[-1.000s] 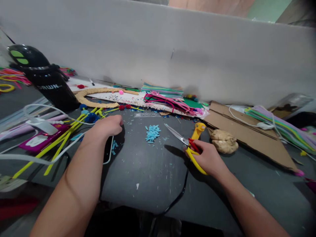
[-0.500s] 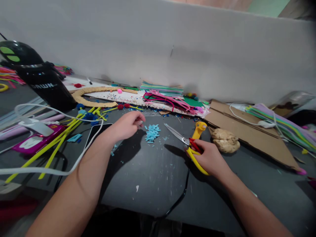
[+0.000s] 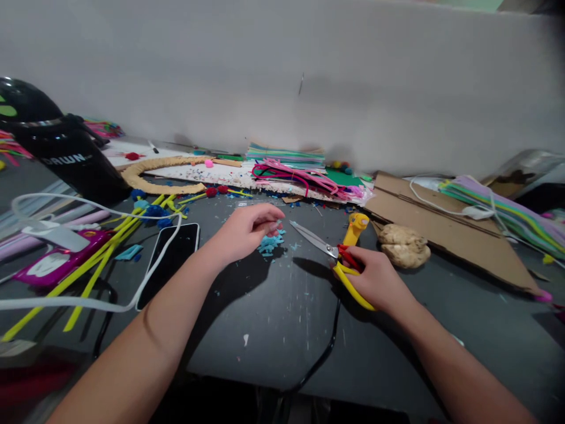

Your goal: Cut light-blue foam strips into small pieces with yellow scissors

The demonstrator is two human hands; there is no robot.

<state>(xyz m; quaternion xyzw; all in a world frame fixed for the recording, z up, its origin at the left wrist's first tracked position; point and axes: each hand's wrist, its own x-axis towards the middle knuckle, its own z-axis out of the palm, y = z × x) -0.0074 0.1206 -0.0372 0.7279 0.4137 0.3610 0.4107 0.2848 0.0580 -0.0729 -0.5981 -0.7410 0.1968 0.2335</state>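
Note:
My right hand (image 3: 373,277) grips the scissors (image 3: 315,238) by their red and yellow handles. Their blades look closed and point up and left, towards my other hand. My left hand (image 3: 247,232) hovers over a small heap of light blue cut pieces (image 3: 270,244) and partly covers it. Its thumb and fingertips are drawn together just left of the scissor tip. Whatever is pinched there, if anything, is too small to make out. Beyond my right hand stands a yellow glue gun (image 3: 355,228), with a lumpy beige ball (image 3: 405,245) beside it.
On the left are a black bottle (image 3: 66,153), a phone (image 3: 170,259), a white cable (image 3: 88,303), a purple device (image 3: 62,259) and yellow strips (image 3: 95,259). Cardboard (image 3: 454,235) lies at right; pink pipe cleaners (image 3: 300,176) and a beige curved piece (image 3: 132,176) lie at the back.
My left hand has moved right, over the blue heap and close to the scissor tip. My right hand still holds the scissors in about the same place. The view has shifted slightly.

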